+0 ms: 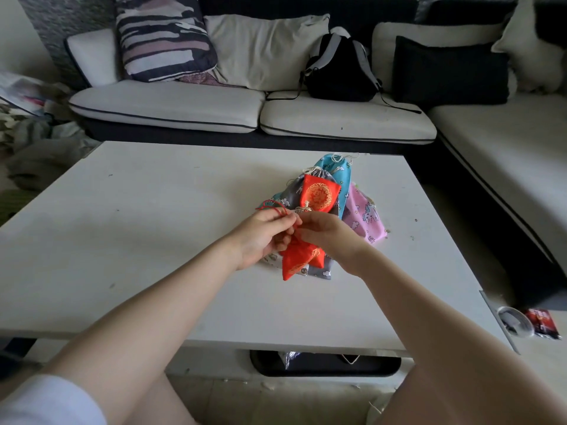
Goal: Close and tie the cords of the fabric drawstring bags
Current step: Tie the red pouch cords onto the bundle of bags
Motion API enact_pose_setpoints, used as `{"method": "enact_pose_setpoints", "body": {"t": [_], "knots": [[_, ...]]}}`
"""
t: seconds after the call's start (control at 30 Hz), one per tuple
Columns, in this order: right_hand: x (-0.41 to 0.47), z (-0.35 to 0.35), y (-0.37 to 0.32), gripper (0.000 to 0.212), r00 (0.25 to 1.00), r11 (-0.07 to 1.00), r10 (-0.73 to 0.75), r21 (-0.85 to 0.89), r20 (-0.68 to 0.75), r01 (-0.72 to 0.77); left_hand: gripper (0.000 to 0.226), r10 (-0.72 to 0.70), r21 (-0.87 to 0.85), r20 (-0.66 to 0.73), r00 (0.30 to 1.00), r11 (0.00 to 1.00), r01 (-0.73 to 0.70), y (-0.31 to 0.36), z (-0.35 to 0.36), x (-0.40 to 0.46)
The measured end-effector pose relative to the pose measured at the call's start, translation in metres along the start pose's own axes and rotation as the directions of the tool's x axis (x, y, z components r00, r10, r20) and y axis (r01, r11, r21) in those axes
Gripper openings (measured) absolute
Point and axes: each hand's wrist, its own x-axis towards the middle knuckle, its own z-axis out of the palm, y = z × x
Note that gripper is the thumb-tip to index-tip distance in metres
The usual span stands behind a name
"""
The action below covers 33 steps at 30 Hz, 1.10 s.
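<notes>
Hands meet over white counter [153,240]: L hand [264,237] & R hand [325,233], fingers curled, pinch red cord [273,207] at mouth of red bag [299,260], which hangs below them. More tied bags [340,179] piled at 12 o'clock; pink bag [365,216] at 2 o'clock.

We see soft, even daylight, rather dim and flat, with no hard glare. The white desk [153,210] carries only faint shadows under the forearms. The wide lens bows straight lines near the edges, and the sofa [171,102] and the corners look slightly smeared and grainy.
</notes>
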Motion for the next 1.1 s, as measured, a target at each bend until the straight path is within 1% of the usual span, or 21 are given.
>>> {"method": "enact_pose_setpoints", "body": {"t": [0.07, 0.17, 0.23, 0.3, 0.33, 0.37, 0.4, 0.43, 0.47, 0.5, 0.53, 0.57, 0.63, 0.67, 0.73, 0.77, 0.83, 0.87, 0.9, 0.97, 1.1], "knots": [[0.0, 0.001, -0.002, 0.017, 1.0, 0.998, 0.024, -0.066, -0.007, -0.025, 0.018, 0.01, 0.077, 0.011, 1.0, 0.997, -0.011, -0.003, -0.003, -0.001], [0.0, 0.001, -0.005, 0.029, 0.994, 0.981, 0.081, -0.169, -0.074, -0.092, 0.016, 0.04, 0.188, -0.018, 0.999, 0.981, -0.036, -0.008, -0.002, -0.003], [-0.001, 0.001, -0.005, 0.027, 0.988, 0.976, 0.119, -0.171, -0.097, -0.134, 0.014, 0.09, 0.252, -0.061, 0.994, 0.965, -0.072, -0.009, -0.002, -0.002], [-0.001, 0.003, -0.002, 0.019, 0.982, 0.976, 0.148, -0.144, -0.12, -0.165, 0.012, 0.165, 0.342, -0.097, 0.981, 0.932, -0.123, -0.01, -0.003, 0.0], [-0.001, 0.004, -0.002, 0.015, 0.978, 0.977, 0.157, -0.12, -0.135, -0.174, 0.01, 0.227, 0.43, -0.112, 0.967, 0.888, -0.159, -0.009, -0.003, 0.001], [-0.001, 0.005, -0.001, 0.012, 0.976, 0.98, 0.162, -0.09, -0.147, -0.177, 0.009, 0.305, 0.544, -0.114, 0.946, 0.816, -0.198, -0.009, -0.004, 0.002], [-0.001, 0.006, 0.0, 0.011, 0.975, 0.983, 0.165, -0.051, -0.152, -0.174, 0.008, 0.389, 0.664, -0.092, 0.916, 0.71, -0.235, -0.009, -0.004, 0.002], [-0.001, 0.006, 0.0, 0.012, 0.974, 0.986, 0.166, -0.006, -0.152, -0.169, 0.008, 0.467, 0.775, -0.052, 0.882, 0.577, -0.26, -0.008, -0.004, 0.001], [-0.001, 0.007, 0.001, 0.016, 0.975, 0.986, 0.164, 0.039, -0.148, -0.16, 0.008, 0.531, 0.853, -0.007, 0.847, 0.445, -0.272, -0.007, -0.002, -0.001], [-0.001, 0.008, 0.002, 0.018, 0.977, 0.986, 0.159, 0.077, -0.14, -0.149, 0.009, 0.577, 0.894, 0.017, 0.817, 0.356, -0.271, -0.007, -0.001, -0.002], [-0.001, 0.008, 0.002, 0.02, 0.979, 0.984, 0.156, 0.108, -0.132, -0.142, 0.011, 0.605, 0.908, 0.008, 0.796, 0.328, -0.259, -0.006, 0.0, -0.003], [-0.001, 0.008, 0.002, 0.019, 0.98, 0.981, 0.157, 0.131, -0.124, -0.141, 0.013, 0.618, 0.908, -0.026, 0.786, 0.343, -0.24, -0.005, 0.001, -0.003], [-0.002, 0.007, 0.0, 0.014, 0.976, 0.971, 0.184, 0.179, -0.118, -0.161, 0.014, 0.601, 0.89, -0.091, 0.794, 0.407, -0.206, -0.006, 0.004, -0.002], [-0.002, 0.005, 0.0, 0.012, 0.97, 0.957, 0.211, 0.226, -0.121, -0.18, 0.015, 0.585, 0.877, -0.102, 0.804, 0.434, -0.204, -0.007, 0.004, -0.001], [0.0, 0.004, 0.0, 0.016, 0.953, 0.92, 0.27, 0.328, -0.136, -0.213, 0.016, 0.57, 0.839, -0.103, 0.815, 0.489, -0.236, -0.009, 0.004, 0.0], [0.001, 0.003, 0.002, 0.015, 0.948, 0.923, 0.277, 0.317, -0.158, -0.217, 0.015, 0.576, 0.823, -0.098, 0.812, 0.505, -0.259, -0.009, 0.004, 0.0], [0.002, 0.002, 0.005, 0.012, 0.95, 0.96, 0.248, 0.183, -0.19, -0.214, 0.013, 0.604, 0.817, -0.073, 0.793, 0.493, -0.3, -0.011, 0.004, 0.001], [0.002, 0.001, 0.006, 0.017, 0.958, 0.969, 0.228, 0.132, -0.173, -0.207, 0.012, 0.622, 0.821, -0.059, 0.781, 0.476, -0.317, -0.011, 0.004, 0.002], [0.002, 0.001, 0.005, 0.021, 0.966, 0.974, 0.213, 0.102, -0.145, -0.2, 0.012, 0.638, 0.822, -0.052, 0.768, 0.464, -0.33, -0.011, 0.003, 0.002], [0.001, 0.003, 0.002, 0.021, 0.974, 0.981, 0.19, 0.058, -0.121, -0.184, 0.013, 0.661, 0.816, -0.044, 0.749, 0.457, -0.354, -0.011, 0.002, 0.003], [0.006, 0.008, 0.001, 0.019, 0.961, 0.985, 0.103, -0.108, -0.257, -0.134, 0.011, 0.663, 0.777, 0.003, 0.748, 0.47, -0.42, -0.01, 0.0, 0.006]]}}
